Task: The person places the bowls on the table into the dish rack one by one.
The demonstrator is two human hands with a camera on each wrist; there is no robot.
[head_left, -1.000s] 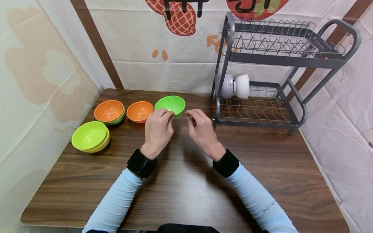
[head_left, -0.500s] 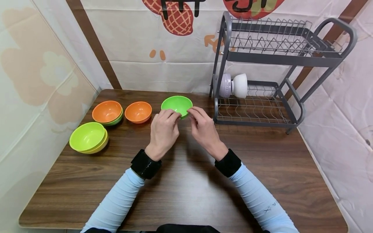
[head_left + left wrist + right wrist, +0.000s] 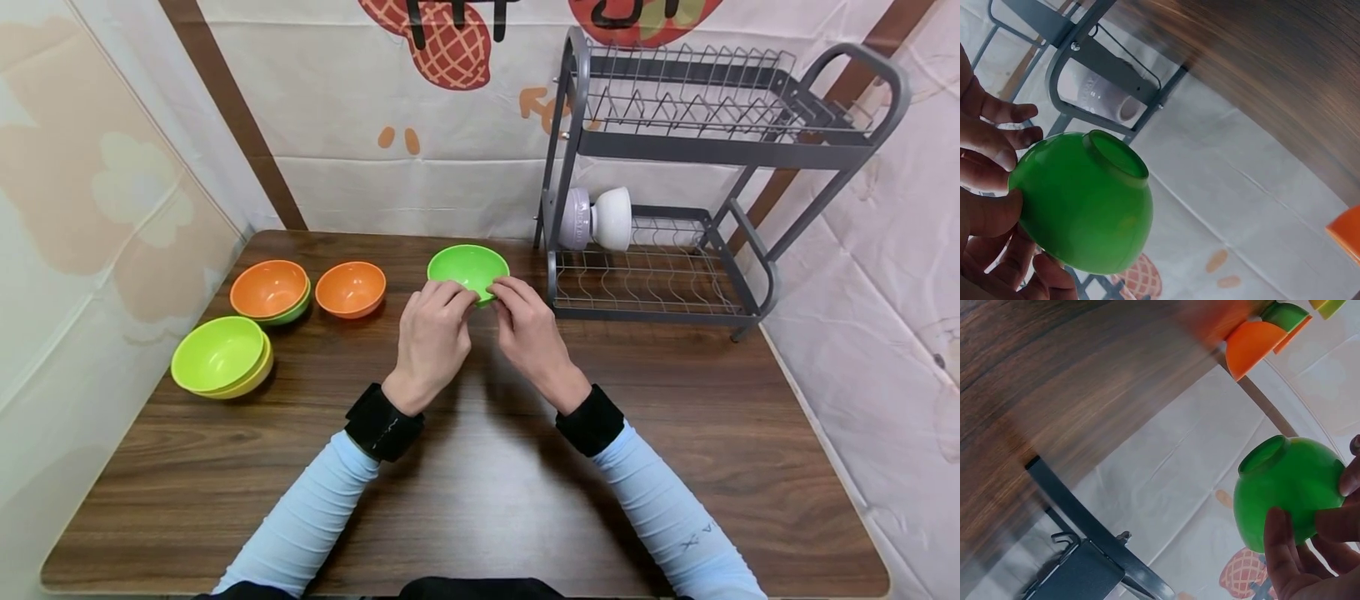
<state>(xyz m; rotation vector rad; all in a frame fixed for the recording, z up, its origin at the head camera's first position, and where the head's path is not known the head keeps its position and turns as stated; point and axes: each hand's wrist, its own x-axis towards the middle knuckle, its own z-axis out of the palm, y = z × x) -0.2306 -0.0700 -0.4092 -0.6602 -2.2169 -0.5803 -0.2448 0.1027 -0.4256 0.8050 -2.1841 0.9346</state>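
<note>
A bright green bowl [image 3: 468, 265] is held up over the back of the wooden table, its foot ring showing in both wrist views. My left hand [image 3: 433, 337] pinches its near rim from the left, with the thumb [image 3: 997, 212] against the outer wall. From the right, my right hand [image 3: 534, 333] grips the same rim, and one finger [image 3: 1280, 537] lies along the green side. The two hands are close together, fingertips almost meeting at the rim. The bowl's inside faces up and toward the head camera.
A single orange bowl [image 3: 351, 288] stands to the left. Beyond it are an orange bowl [image 3: 268, 287] nested in a green one, and a lime bowl [image 3: 217, 353] in a yellow one. The grey two-tier dish rack [image 3: 720, 150] at right holds a lilac bowl [image 3: 574, 218] and a white bowl [image 3: 612, 218].
The green bowl has moved right, away from the single orange bowl, with my left hand. My right hand, apart from the bowl a second ago, now takes hold of its rim.
</note>
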